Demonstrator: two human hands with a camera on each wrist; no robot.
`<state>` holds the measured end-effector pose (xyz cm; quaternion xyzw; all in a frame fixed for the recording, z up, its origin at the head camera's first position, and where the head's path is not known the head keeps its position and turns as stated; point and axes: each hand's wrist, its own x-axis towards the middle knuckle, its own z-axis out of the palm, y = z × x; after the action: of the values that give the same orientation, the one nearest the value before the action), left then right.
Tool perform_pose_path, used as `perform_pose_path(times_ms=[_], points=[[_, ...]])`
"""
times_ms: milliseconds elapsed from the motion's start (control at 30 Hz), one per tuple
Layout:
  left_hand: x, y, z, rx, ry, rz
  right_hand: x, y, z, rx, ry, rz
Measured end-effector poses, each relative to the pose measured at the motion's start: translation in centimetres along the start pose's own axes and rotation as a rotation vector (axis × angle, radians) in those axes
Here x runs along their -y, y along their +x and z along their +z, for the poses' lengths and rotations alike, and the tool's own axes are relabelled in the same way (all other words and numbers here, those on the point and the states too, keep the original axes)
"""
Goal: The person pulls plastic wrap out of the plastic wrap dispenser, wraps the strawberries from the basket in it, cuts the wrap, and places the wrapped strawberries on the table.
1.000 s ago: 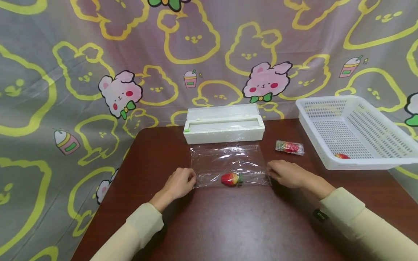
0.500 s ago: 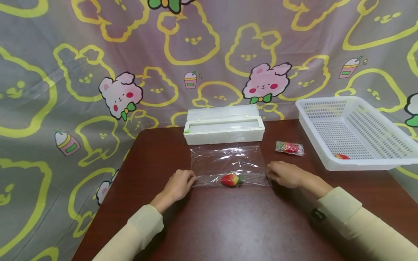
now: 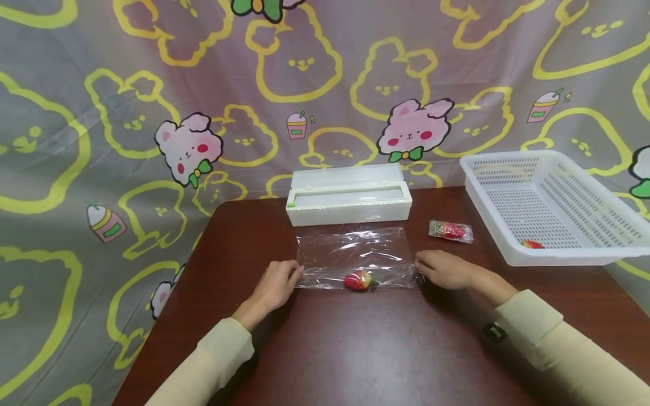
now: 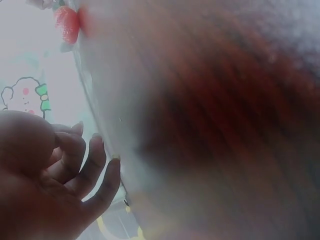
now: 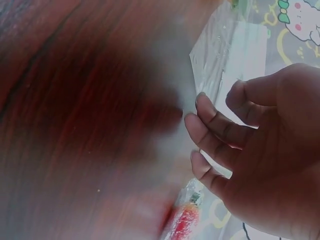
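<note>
A sheet of clear plastic wrap [image 3: 350, 246] lies on the table, its near strip folded across a red toy strawberry [image 3: 358, 279] with green leaves. At the left end of that fold, my left hand [image 3: 276, 283] pinches the wrap between thumb and fingers. The right end is pinched by my right hand [image 3: 446, 269]. In the left wrist view the other fingers [image 4: 92, 172] are spread and bent, and the strawberry [image 4: 67, 24] shows past the hand. In the right wrist view the thumb and forefinger meet, partly hidden, beside the wrap [image 5: 207, 55].
Behind the wrap stands a white cling film dispenser [image 3: 350, 213], lid raised. A wrapped strawberry [image 3: 451, 230] lies right of it. A white plastic basket [image 3: 487, 225] at the right holds another strawberry [image 3: 532, 244]. A patterned curtain [image 3: 335, 73] hangs behind the brown table [image 3: 335, 349].
The near edge of the wrap has shifted slightly forward over the strawberry. My left fingers have straightened a little; the right hand has barely moved.
</note>
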<state>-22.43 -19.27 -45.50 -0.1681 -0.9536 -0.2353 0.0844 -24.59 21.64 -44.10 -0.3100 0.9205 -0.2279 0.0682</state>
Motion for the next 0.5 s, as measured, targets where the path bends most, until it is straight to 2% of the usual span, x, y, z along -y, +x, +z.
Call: perform_pose_path(times_ms=[233, 367, 500], points=[[-0.1, 0.2, 0.4, 0.065, 0.121, -0.089, -0.2, 0.2, 0.7, -0.028, -0.043, 0.037], [0.0, 0.3, 0.7, 0.104, 0.185, -0.087, -0.2, 0.3, 1.1, -0.020, -0.061, 0.060], [0.1, 0.2, 1.0, 0.109, 0.236, -0.046, 0.0, 0.4, 1.2, -0.017, -0.065, 0.080]])
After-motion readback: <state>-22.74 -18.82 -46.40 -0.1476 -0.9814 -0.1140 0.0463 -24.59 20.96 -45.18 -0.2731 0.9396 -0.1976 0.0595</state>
